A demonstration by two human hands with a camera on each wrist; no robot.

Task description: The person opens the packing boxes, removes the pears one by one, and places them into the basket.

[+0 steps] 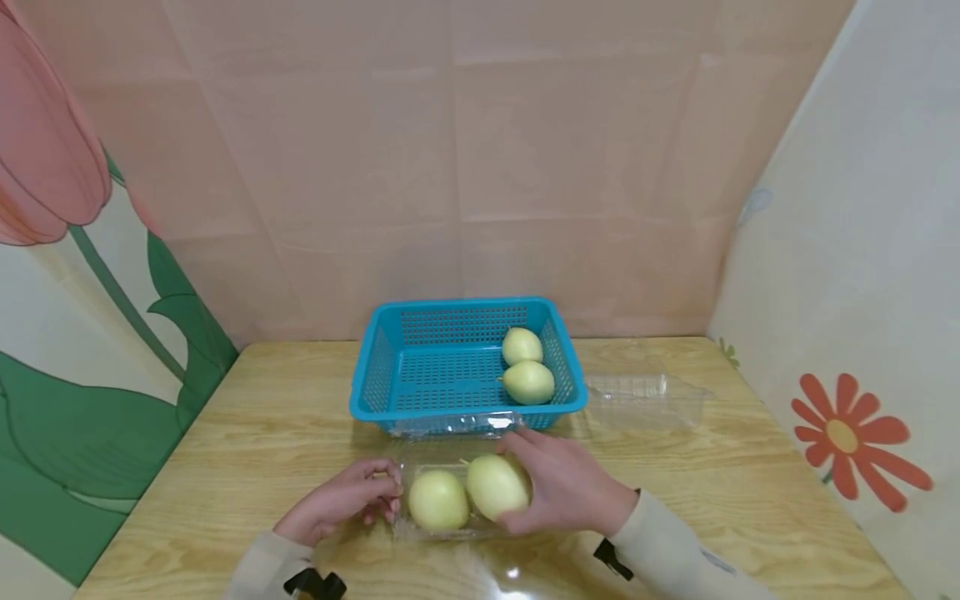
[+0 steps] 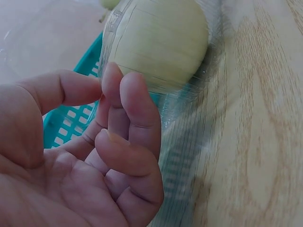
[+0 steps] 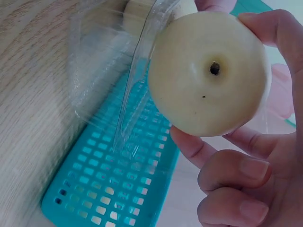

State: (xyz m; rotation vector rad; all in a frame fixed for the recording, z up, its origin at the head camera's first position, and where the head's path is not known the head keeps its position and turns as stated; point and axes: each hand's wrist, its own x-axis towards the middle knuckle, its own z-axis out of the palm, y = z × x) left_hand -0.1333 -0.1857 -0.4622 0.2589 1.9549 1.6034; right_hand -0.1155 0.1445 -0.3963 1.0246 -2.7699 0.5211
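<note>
My right hand (image 1: 558, 483) grips a pale yellow-green pear (image 1: 497, 487) between thumb and fingers, at the right side of a clear plastic box (image 1: 442, 454). The right wrist view has this pear's dimpled end facing the camera, by the box's rim. Another pear (image 1: 438, 500) lies in the box's left half, seen through the clear wall in the left wrist view. My left hand (image 1: 356, 496) pinches the box's left edge between thumb and fingertips, its other fingers loosely curled. The box's lid (image 1: 457, 425) stands folded back toward the basket.
Behind the box stands a blue perforated basket (image 1: 363, 367) with two pears (image 1: 528, 382) at its right end. Another clear plastic container (image 1: 645, 400) lies right of the basket on the wooden table (image 1: 292, 408). A pink backdrop (image 1: 450, 167) closes off the rear.
</note>
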